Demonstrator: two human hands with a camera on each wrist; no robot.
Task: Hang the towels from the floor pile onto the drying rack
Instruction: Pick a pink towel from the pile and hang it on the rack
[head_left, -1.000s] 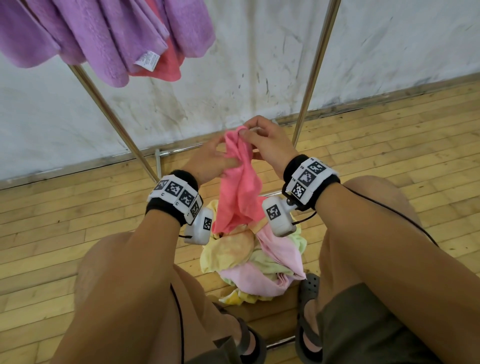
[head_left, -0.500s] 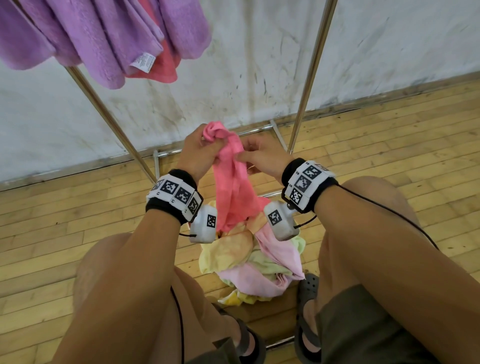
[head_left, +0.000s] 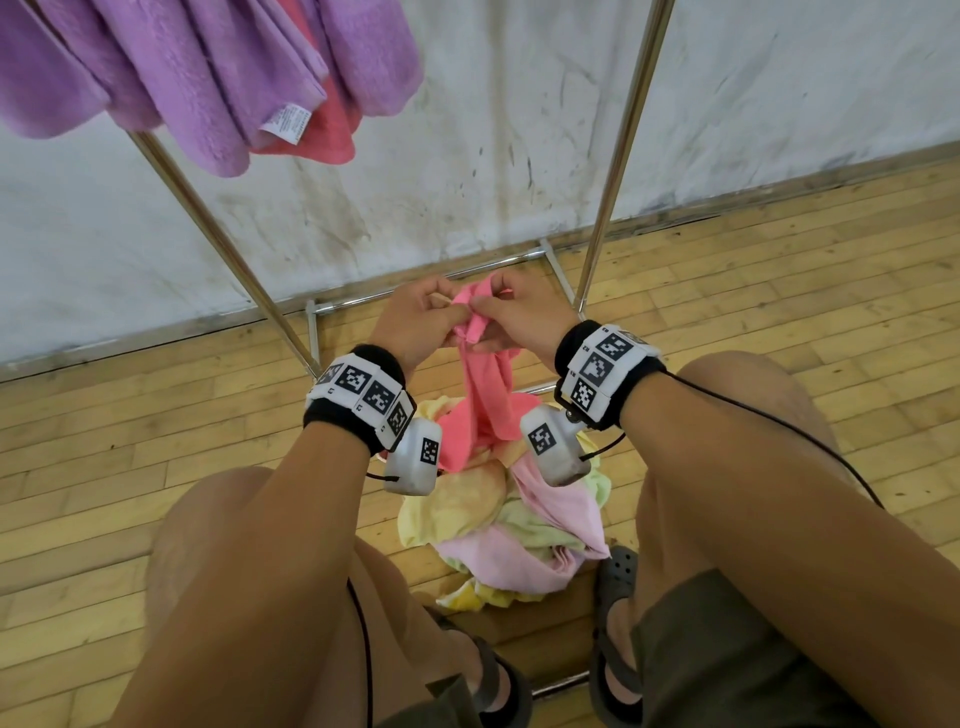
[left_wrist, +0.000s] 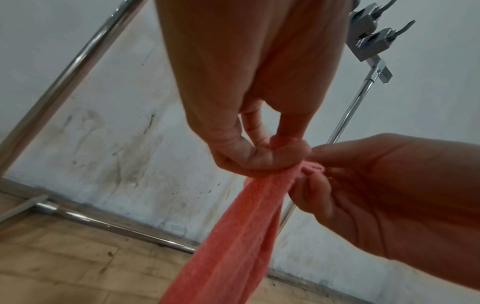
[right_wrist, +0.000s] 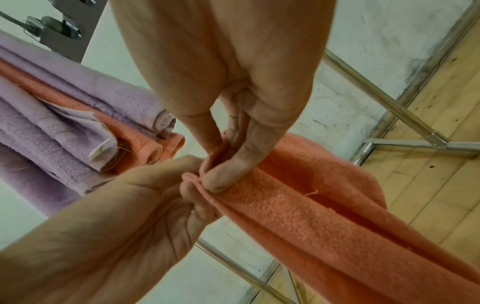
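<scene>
A coral pink towel (head_left: 485, 400) hangs bunched from both hands above the floor pile (head_left: 514, 530) of yellow, pale green and pale pink towels. My left hand (head_left: 423, 322) pinches its top edge between thumb and fingers (left_wrist: 262, 156). My right hand (head_left: 511, 317) pinches the same edge right beside it (right_wrist: 221, 174). The hands touch each other. The towel (left_wrist: 233, 236) falls in long folds; its lower end rests on the pile. The drying rack (head_left: 618, 150) stands just behind, with purple towels (head_left: 208, 78) and a coral one (head_left: 327, 135) hanging at upper left.
The rack's slanted chrome legs (head_left: 218, 228) and floor bars (head_left: 441, 280) sit close ahead of the hands. A stained white wall (head_left: 467, 130) is behind. My bare knees (head_left: 748, 395) and sandalled feet (head_left: 615, 577) flank the pile on the wooden floor (head_left: 779, 291).
The hands have come together at the towel's top edge; the left hand's raised bunch has come down, and both now pinch the edge side by side.
</scene>
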